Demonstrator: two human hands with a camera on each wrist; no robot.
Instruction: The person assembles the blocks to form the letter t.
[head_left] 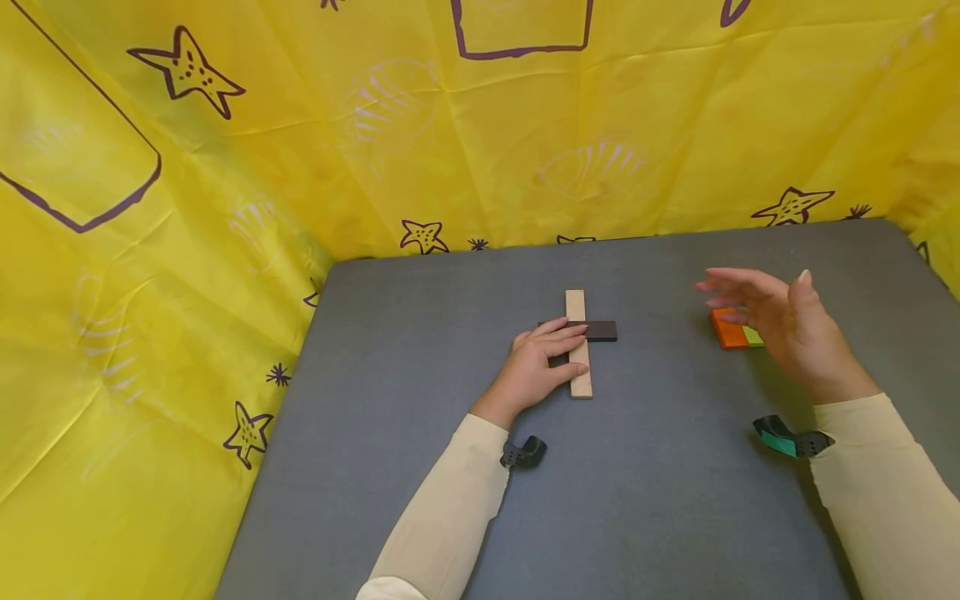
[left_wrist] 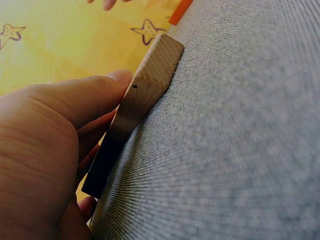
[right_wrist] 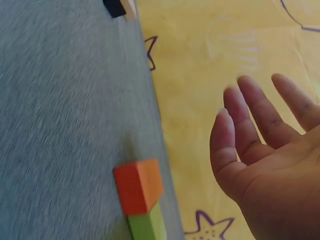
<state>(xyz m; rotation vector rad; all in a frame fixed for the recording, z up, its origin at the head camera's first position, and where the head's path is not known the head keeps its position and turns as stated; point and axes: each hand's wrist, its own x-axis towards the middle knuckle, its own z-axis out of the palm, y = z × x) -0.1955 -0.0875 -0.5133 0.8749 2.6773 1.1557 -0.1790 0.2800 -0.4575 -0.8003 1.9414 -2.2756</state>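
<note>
Head view: left hand (head_left: 536, 365) rests relaxed, gripping nothing, on dark block (head_left: 602, 331) and pale block (head_left: 581, 387) — light, even pressure avoids skewing; right hand (head_left: 797, 333) raised, fingers extended, empty.

tabletop (head_left: 420, 358): matt, finely ribbed, cloth-like | pale block (left_wrist: 150, 80): bare wood, matt, grain and a dark speck showing | dark block (head_left: 602, 331): smooth, matt | orange block (right_wrist: 136, 189) and green block (right_wrist: 145, 226), toward right edge: smooth, paint-like, low sheen | backdrop (head_left: 480, 158) behind far edge: creased cloth, faint sheen | sleeves (head_left: 447, 504): matt cloth | wrist mounts (head_left: 529, 452): plastic-looking
</note>
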